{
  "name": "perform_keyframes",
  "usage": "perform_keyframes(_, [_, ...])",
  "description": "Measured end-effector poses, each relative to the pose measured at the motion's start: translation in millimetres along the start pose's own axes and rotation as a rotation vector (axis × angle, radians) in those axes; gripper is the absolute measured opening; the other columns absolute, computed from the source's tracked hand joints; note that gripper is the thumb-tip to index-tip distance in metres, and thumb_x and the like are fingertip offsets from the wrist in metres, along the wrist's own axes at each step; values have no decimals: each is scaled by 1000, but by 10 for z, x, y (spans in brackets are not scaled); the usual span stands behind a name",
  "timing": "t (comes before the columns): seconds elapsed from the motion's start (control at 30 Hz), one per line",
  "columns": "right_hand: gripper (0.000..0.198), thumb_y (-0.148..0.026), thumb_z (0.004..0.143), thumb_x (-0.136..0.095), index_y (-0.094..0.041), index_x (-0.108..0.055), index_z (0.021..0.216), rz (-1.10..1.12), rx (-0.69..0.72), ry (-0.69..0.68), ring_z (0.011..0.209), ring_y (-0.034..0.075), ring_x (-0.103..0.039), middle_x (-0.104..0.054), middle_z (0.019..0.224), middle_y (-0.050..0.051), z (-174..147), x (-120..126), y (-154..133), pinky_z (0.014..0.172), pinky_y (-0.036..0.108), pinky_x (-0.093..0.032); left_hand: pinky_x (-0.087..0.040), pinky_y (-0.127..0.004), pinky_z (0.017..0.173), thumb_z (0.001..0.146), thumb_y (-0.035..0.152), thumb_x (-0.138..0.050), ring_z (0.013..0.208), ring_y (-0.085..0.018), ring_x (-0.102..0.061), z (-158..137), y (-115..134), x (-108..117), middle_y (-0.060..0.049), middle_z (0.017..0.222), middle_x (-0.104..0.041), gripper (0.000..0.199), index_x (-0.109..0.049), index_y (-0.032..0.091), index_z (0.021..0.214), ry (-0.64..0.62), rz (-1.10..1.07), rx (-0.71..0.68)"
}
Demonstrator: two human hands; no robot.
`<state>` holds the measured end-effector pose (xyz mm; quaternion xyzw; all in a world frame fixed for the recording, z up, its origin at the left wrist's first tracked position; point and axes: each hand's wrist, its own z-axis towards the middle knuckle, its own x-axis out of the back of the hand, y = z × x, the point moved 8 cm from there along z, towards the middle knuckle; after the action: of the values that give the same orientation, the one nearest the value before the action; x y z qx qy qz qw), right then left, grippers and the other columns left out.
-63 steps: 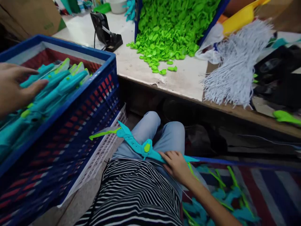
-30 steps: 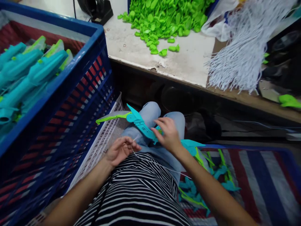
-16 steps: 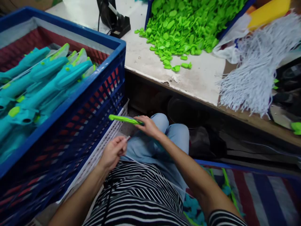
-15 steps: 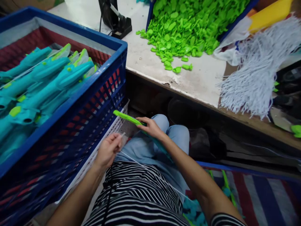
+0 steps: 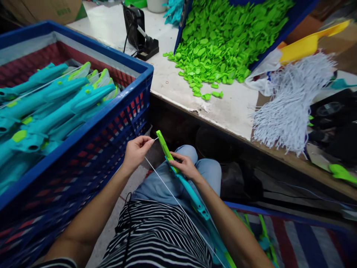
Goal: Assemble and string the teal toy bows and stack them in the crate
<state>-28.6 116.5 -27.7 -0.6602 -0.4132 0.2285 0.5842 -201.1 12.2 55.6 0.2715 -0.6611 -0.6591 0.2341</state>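
A teal toy bow (image 5: 192, 193) with a bright green limb tip (image 5: 162, 143) slants across my lap. My right hand (image 5: 184, 165) is closed around it where the green meets the teal. Near the tip, my left hand (image 5: 138, 150) pinches the end of a white string (image 5: 170, 188), and a short bit of it reaches from my fingertips to the green tip. The string's long run crosses my striped shirt down to the lower right. Whether the string end touches the tip is too small to tell.
At my left stands a blue crate (image 5: 111, 119) holding several teal toy bows (image 5: 69, 100). On the table (image 5: 231, 108) lie a heap of green plastic pieces (image 5: 214, 52), a bundle of white strings (image 5: 290, 100), a yellow scoop (image 5: 301, 46) and a small black fan (image 5: 135, 29).
My left hand has moved up and right, bringing the string end to the green tip. The bow has swung more upright, and more of its teal body shows.
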Motion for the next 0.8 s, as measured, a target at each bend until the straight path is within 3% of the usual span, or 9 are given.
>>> perform_keyframes(0.8, [55,-49,71,-71,-19,-66,117,3,41,17,107,25,-60,-67,116,7,-1,4,20,100,42,-44,-36,-22,51,72,39,-68,56,-12,-48,123,143,-66,0,60,-58,25,-67,14,71,-118,89,-66])
